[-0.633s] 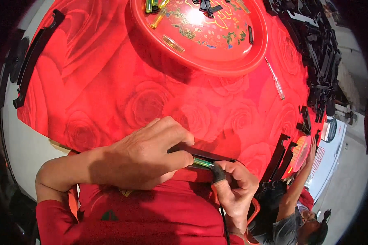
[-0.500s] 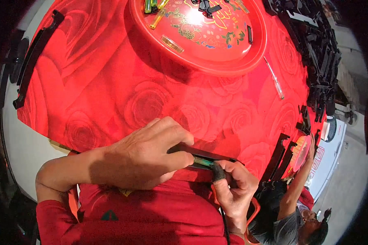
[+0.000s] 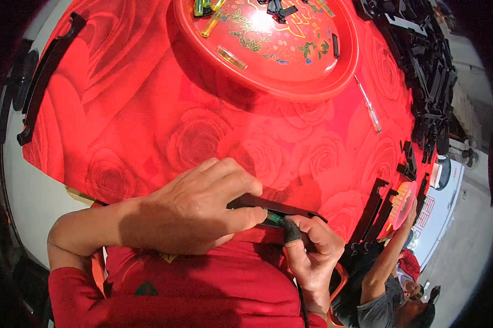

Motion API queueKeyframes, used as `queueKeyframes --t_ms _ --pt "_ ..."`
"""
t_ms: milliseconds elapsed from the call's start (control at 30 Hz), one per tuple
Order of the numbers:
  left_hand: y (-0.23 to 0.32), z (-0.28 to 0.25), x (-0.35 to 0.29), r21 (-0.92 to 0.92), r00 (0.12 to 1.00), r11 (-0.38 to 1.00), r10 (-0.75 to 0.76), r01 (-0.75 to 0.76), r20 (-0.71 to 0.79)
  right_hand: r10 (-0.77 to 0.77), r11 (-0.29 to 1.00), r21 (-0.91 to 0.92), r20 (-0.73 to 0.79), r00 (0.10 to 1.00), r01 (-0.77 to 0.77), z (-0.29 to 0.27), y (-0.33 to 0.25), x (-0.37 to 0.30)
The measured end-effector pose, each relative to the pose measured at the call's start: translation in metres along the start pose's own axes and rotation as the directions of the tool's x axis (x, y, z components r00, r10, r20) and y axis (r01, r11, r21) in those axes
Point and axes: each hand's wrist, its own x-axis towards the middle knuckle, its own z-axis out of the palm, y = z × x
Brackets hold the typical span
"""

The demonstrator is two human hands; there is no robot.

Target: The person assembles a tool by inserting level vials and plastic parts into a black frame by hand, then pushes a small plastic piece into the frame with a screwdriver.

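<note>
At the table's near edge, both my hands are closed about a long black plastic bar (image 3: 295, 209). My left hand (image 3: 200, 205) covers its left part, its thumb and forefinger reaching a small green transparent tube (image 3: 274, 218) on the bar. My right hand (image 3: 315, 246) grips the right end, with its thumb, wrapped in a dark cover, against the tube's other end. Only a short stretch of the tube shows between the fingers. Whether it is seated in the bar I cannot tell.
Ahead stands a round red tray (image 3: 312, 90) with yellow and green tubes and small black parts. A clear-handled screwdriver (image 3: 374, 117) lies right of it. Black bars lie left (image 3: 47, 76) and right (image 3: 373, 210). Black parts (image 3: 429, 82) heap at far right. Another person's arm (image 3: 388, 262) reaches a pink dish (image 3: 404, 205).
My left thumb and forefinger have shifted slightly right, so less of the green tube shows. More of the black bar shows behind them. The other person's arm has moved a little.
</note>
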Motion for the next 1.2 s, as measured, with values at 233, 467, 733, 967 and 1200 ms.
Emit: queueKeyframes --t_ms 233,467,733,967,1200 --pt "0.002 0.0 0.003 0.096 1.0 0.995 0.017 -0.016 -0.012 0.015 0.989 -0.145 0.08 0.997 -0.004 -0.008 -0.01 0.007" --pt "-0.001 -0.001 0.0 0.094 0.999 0.995 0.037 -0.039 0.027 0.016 0.971 -0.241 0.084 0.996 0.004 -0.007 -0.015 0.006" --pt "-0.002 -0.003 0.0 0.05 0.999 0.998 0.045 -0.046 0.021 -0.103 0.936 -0.325 0.111 0.989 0.134 -0.007 -0.022 0.006" --pt "-0.003 -0.003 -0.001 0.041 0.999 0.999 0.033 -0.035 0.027 -0.002 0.981 -0.195 0.085 0.996 0.019 -0.005 -0.018 0.002" --pt "-0.007 -0.007 -0.001 -0.09 0.999 0.996 0.025 -0.023 0.02 0.021 0.995 0.094 -0.003 1.0 -0.02 -0.002 0.002 -0.004"
